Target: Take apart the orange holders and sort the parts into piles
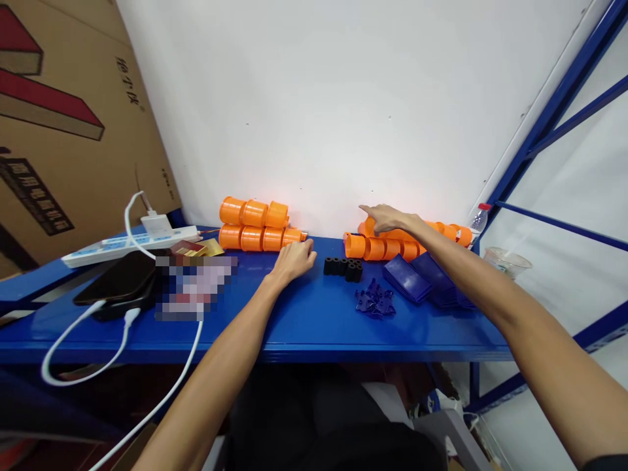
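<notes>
My left hand [296, 260] rests on the blue table with its fingers curled, just in front of the end orange cup [293, 236] of the left stack. Whatever its fingers hold, if anything, is hidden. My right hand [387, 218] is over the left end of the right stack of orange cups [375, 248]. Its index finger points left, apart from the other fingers, which hang by an upper cup. Between the hands lie several black cylinders [343, 268]. Nearer me are a pile of small dark blue plastic parts [375, 301] and flat blue pieces [407, 278].
On the left of the blue table [304, 327] are a power strip [132, 243], a black phone [118, 278] and white cables. A large cardboard box [88, 150] stands behind them. At right are a clear bottle [479, 219], a plastic cup [507, 261] and blue shelf posts [554, 104].
</notes>
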`<state>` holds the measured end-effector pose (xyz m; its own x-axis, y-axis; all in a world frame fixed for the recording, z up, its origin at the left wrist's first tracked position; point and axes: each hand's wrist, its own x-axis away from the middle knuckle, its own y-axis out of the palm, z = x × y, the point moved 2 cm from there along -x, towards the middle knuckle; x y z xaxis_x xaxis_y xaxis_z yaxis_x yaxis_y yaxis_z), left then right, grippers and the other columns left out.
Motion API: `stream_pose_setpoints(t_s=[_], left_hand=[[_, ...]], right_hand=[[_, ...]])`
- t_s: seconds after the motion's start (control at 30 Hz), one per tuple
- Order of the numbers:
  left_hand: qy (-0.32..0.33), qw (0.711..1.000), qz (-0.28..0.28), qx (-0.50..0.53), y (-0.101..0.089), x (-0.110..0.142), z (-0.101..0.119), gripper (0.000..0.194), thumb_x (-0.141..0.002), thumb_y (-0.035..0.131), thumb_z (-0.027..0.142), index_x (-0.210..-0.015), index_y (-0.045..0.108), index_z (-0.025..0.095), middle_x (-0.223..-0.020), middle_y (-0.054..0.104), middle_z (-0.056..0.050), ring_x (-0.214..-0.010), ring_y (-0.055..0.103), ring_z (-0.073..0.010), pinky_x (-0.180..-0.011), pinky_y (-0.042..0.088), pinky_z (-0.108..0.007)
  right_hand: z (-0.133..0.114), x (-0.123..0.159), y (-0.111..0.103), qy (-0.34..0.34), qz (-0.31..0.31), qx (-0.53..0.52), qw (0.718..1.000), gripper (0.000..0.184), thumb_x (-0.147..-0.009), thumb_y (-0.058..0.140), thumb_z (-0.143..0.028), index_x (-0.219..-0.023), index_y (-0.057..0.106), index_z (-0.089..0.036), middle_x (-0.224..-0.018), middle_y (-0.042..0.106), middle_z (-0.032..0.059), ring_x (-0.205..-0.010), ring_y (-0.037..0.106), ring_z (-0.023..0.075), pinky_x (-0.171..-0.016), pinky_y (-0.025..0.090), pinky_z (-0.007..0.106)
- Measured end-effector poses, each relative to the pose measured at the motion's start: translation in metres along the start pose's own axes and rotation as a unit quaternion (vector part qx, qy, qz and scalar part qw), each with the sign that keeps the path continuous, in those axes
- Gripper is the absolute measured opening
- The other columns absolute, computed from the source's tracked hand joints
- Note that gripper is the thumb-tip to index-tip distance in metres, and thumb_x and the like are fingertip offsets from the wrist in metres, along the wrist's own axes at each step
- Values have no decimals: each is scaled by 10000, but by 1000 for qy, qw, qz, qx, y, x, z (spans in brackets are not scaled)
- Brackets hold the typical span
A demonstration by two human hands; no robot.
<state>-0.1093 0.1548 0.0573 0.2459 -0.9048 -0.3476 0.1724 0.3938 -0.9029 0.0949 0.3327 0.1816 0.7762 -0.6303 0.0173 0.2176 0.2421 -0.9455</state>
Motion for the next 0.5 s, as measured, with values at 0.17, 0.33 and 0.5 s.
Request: stream_pose_setpoints(t_s=[0.17, 0.33, 0.5], left_hand=[[-32, 998, 52, 23, -8, 4, 1, 165, -987, 480, 256, -991, 642, 223, -933, 757, -124, -945, 729, -327, -741, 441, -368], [-73, 973, 127, 176, -14, -3, 8, 74, -991, 531, 264, -1006, 587, 219, -855, 702, -79, -889, 712, -270, -770, 490, -342], [-131, 788, 27, 601, -20, -28, 26, 508, -1025, 445, 681, -1140, 542, 195, -842, 696, -75, -675, 699, -214, -639, 565, -333]], right_hand=[[-1, 4, -6, -26, 36, -38, 998, 1064, -723, 722, -151, -1685, 271, -79, -1421, 656, 241, -1281, 615, 380, -982, 528, 435], [-28, 33, -32, -45, 157, -95, 982, 1020, -747, 674, -157, -1683, 270, -141, -1430, 610, 210, -1202, 619, 365, -974, 527, 466], [-98, 69, -22, -130, 321, -80, 935, 916, -817, 594, -120, -1672, 277, -196, -1418, 588, 188, -1224, 558, 377, -1025, 491, 532]])
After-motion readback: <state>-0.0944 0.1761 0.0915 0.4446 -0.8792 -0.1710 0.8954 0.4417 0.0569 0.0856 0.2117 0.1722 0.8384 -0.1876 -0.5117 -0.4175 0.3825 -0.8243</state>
